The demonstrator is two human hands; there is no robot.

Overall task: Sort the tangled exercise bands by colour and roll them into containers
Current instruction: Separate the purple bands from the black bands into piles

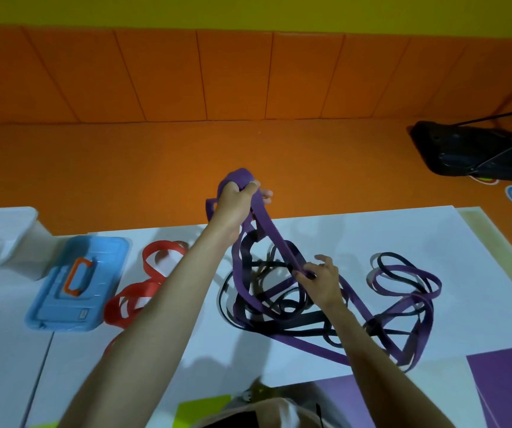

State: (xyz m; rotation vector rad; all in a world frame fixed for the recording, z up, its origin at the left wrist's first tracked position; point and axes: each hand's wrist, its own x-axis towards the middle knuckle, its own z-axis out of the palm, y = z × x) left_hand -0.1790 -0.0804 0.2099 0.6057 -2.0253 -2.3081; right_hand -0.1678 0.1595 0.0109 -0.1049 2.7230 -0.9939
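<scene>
Gripping a bunched loop of the flat, matte purple band (pixel 276 239) in your raised left hand (pixel 233 206), you pinch a lower strand with your right hand (pixel 322 281) above the purple-and-black tangle (pixel 279 310) on the white table (pixel 341 236). Beside it lie 1 red band coil (pixel 146 287) and 1 blue container (pixel 106 261). The tangled bands are too knotted to count.

Purple band (pixel 274 239), black bands (pixel 282 307), red band (pixel 143 288), blue box (pixel 78 282).

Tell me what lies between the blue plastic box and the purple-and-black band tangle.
In the head view, looped flat red rubber bands lie there on the white table, with the left forearm crossing above them.
</scene>
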